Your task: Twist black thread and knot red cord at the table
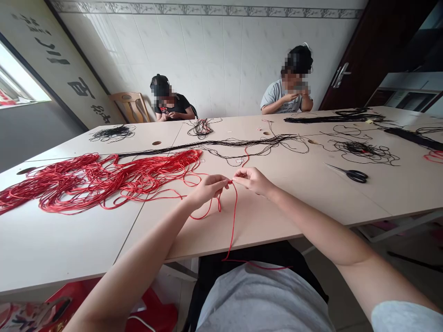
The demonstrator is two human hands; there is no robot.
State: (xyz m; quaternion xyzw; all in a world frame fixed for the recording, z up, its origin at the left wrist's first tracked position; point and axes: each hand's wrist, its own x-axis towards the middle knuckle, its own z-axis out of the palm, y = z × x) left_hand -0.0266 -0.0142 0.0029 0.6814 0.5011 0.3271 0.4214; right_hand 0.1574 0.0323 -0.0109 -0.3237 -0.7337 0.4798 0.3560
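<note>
Just above the table's near part, my left hand point(212, 186) and my right hand point(253, 181) meet with fingertips almost touching. Both pinch a red cord point(235, 207), bunched into a small loop or knot between them; its exact shape is too small to tell. One end of the cord hangs past the table edge and trails across my lap. Smaller loops dangle below my left hand, and another stretch of red cord point(246, 157) shows beyond my right hand. A large pile of red cords point(117, 177) lies to the left of my left hand.
Black-handled scissors point(355, 175) lie on the table point(294, 216) to the right. Black cords point(214, 144) stretch across the middle, with tangled black cord point(363, 150) at the right. Two people sit across the table, a black sleeve point(185, 103) left and a grey shirt point(275, 94) right.
</note>
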